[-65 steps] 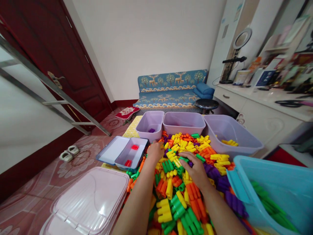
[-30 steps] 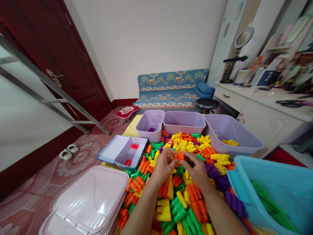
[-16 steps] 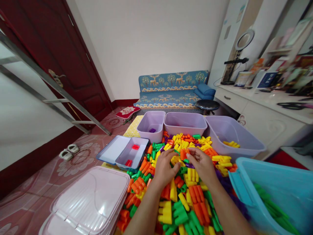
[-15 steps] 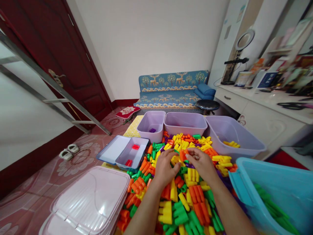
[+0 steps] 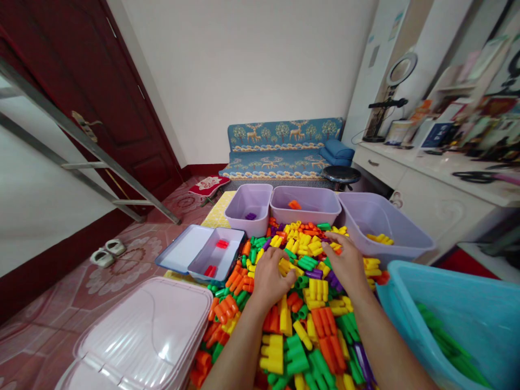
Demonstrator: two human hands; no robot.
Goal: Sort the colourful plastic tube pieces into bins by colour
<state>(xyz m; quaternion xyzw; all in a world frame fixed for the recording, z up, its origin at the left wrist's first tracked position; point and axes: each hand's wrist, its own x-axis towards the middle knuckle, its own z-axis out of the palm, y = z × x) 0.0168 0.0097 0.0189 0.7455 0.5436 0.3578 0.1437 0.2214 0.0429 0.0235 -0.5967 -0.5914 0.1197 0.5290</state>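
Note:
A heap of plastic toy tube blocks [image 5: 319, 291] in yellow, orange, green and purple spreads between my arms. My left hand [image 5: 271, 273] rests low over the heap, thumb and fingers apart around some yellow blocks [image 5: 286, 266], with no firm grip visible. My right hand [image 5: 346, 264] hovers above the heap's right side, fingers spread, holding nothing. Behind the heap, an orange block [image 5: 294, 205] lies in the middle lilac bin [image 5: 306, 214]. Purple blocks [image 5: 251, 216] sit in the left lilac bin [image 5: 248, 225], and yellow blocks [image 5: 380, 239] in the right lilac bin [image 5: 406, 238].
At left, a small box [image 5: 215, 265] holds red blocks beside its lid [image 5: 183, 249]. Stacked clear lids [image 5: 142, 325] lie nearer me. A turquoise tub [image 5: 396, 303] with green pieces stands at right. Beyond are a sofa [image 5: 280, 162], a round stool [image 5: 341, 174] and a ladder [image 5: 101, 162].
My right hand has let go of an orange block and moved right, its fingers spreading. An orange block now shows in the middle lilac bin. My left hand has barely moved.

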